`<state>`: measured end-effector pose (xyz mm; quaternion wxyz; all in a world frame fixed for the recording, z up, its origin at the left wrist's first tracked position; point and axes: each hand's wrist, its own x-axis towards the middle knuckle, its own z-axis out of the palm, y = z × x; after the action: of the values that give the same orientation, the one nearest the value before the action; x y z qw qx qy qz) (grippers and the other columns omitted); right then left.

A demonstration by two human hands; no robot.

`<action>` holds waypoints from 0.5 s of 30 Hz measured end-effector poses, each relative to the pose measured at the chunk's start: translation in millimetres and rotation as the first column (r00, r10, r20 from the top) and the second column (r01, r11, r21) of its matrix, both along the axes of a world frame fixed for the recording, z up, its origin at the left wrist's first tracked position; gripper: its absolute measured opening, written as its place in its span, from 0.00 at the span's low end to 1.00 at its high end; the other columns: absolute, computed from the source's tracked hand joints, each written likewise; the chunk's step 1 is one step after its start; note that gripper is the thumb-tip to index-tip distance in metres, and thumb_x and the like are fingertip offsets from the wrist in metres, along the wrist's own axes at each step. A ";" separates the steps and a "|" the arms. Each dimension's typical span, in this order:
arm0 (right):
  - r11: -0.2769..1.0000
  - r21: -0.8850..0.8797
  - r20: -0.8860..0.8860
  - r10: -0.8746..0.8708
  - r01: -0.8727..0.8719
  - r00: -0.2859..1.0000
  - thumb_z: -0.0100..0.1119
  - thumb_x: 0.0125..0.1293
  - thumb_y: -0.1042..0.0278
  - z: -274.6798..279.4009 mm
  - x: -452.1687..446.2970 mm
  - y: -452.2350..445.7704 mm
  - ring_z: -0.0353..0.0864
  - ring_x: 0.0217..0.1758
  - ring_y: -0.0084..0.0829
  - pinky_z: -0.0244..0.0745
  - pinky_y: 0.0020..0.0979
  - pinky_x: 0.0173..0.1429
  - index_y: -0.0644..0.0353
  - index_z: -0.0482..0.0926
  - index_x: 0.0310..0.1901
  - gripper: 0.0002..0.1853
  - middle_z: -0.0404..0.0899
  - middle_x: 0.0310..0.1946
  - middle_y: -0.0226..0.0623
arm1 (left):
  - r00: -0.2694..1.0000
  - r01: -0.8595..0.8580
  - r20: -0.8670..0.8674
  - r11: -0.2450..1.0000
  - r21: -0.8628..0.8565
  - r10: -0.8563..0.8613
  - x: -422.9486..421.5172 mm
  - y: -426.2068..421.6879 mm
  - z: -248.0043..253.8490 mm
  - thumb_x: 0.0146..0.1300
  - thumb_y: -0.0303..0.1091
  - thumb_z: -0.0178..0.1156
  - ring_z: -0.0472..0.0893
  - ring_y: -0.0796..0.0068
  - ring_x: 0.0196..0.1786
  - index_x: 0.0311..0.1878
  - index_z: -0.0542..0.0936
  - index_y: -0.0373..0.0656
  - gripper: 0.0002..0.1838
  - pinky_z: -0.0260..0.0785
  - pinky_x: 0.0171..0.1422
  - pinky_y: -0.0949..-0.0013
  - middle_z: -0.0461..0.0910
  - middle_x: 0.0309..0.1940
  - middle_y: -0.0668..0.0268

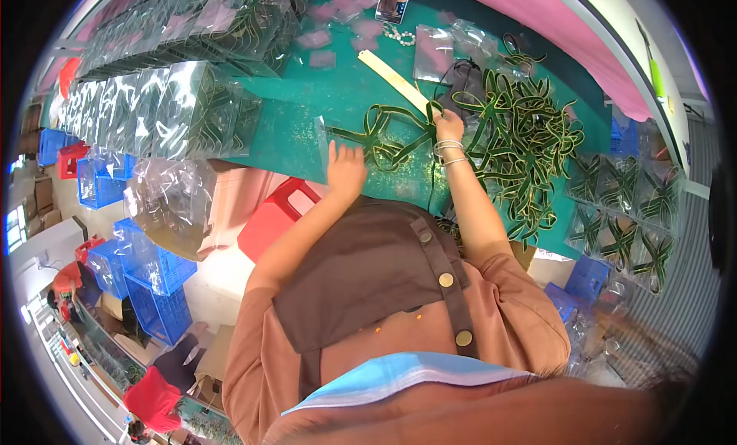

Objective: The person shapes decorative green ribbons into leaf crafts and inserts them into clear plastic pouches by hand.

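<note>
Two bare hands reach over the green table [299, 142], with one looped green ribbon [381, 138], edged in gold, lying between them. The right hand [447, 128] has its thumb and fingers pinched together on the ribbon's right end, near the lower end of a pale yellow strip [393, 80] that slants away to the far left. The left hand [347, 171] is at the ribbon's near left side, fingers slightly bent; whether they grip anything, I cannot tell. A narrow clear strip [321, 140] stands out just beyond its fingertips.

To the right lies a heaped pile of similar ribbons [526, 134], with a dark pouch [465, 83] at its far left edge. Clear packages [173, 111] stand in rows on the left. On the far side are a phone [393, 1], white beads [399, 36] and pink pieces [322, 59]. A red stool [280, 215] is beside the left forearm.
</note>
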<state>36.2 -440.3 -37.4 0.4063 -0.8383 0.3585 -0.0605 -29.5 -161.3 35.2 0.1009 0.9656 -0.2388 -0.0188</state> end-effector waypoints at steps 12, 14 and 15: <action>0.974 0.114 0.077 0.190 -0.198 0.979 0.70 0.56 0.60 11.0 -39.1 91.0 0.83 0.42 0.42 0.76 0.38 0.49 0.65 0.71 0.61 0.33 0.83 0.37 0.43 | 0.787 -0.604 -0.223 0.644 -0.468 0.576 0.7 53.5 -40.1 0.60 0.38 0.65 0.75 0.55 0.58 0.64 0.67 0.32 0.33 0.67 0.61 0.52 0.74 0.53 0.49; 0.949 -0.193 0.164 0.282 -0.249 0.945 0.69 0.56 0.62 6.6 -45.5 100.1 0.82 0.44 0.43 0.76 0.39 0.52 0.64 0.70 0.61 0.32 0.82 0.38 0.44 | 0.638 -0.763 -0.659 0.442 -0.472 0.397 -6.6 64.6 -53.9 0.64 0.39 0.62 0.81 0.60 0.47 0.64 0.66 0.30 0.31 0.72 0.52 0.60 0.79 0.48 0.49; 0.833 -0.495 0.215 0.392 -0.246 0.895 0.68 0.56 0.65 5.6 -47.9 104.0 0.81 0.46 0.45 0.75 0.40 0.54 0.64 0.69 0.61 0.32 0.82 0.40 0.45 | 0.518 -0.837 -0.819 0.344 -0.426 0.247 -8.8 68.7 -61.1 0.66 0.40 0.61 0.84 0.63 0.41 0.64 0.66 0.29 0.30 0.75 0.48 0.64 0.82 0.46 0.49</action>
<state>-11.6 -336.4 -31.8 0.2534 -0.9382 0.1196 -0.2030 -38.3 -92.6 -26.0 0.5908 0.7590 0.1951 -0.1920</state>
